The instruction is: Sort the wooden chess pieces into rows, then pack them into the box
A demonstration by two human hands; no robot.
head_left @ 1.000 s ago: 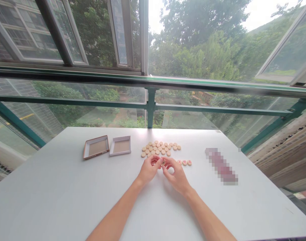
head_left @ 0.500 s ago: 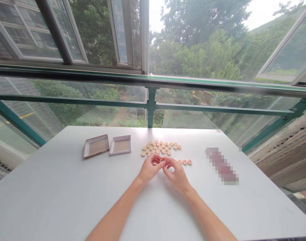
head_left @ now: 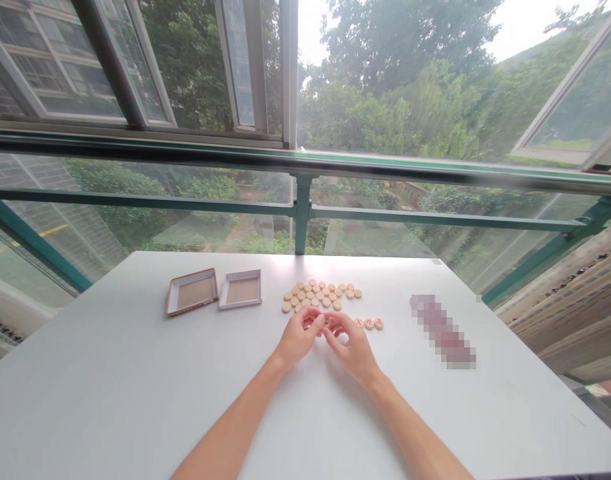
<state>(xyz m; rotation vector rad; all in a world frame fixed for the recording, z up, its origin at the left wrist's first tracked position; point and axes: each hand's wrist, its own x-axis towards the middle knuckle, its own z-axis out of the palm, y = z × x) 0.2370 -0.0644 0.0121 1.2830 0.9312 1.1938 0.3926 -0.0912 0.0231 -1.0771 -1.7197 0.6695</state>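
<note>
Our grip, left hand point(head_left: 299, 337) and right hand point(head_left: 354, 345) together, pinches a pale, round, apparently wooden disc with a dark mark point(head_left: 327, 323) above the white, smooth-topped bench point(head_left: 175, 387), nearer its far edge. Toward the right edge, at least three red-marked pale discs point(head_left: 369, 323) lie face up; many blank-topped pale discs point(head_left: 316, 289) nearer the far edge seem left, so we judge ourselves early on.

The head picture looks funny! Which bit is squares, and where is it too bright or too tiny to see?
Head view: a reddish patch at right is all blocky squares, hiding what's there; head view: the sky is washed-out white, and glare whitens the table's far edge; head view: the round piece between the hands has a dark mark too small to read.
</note>
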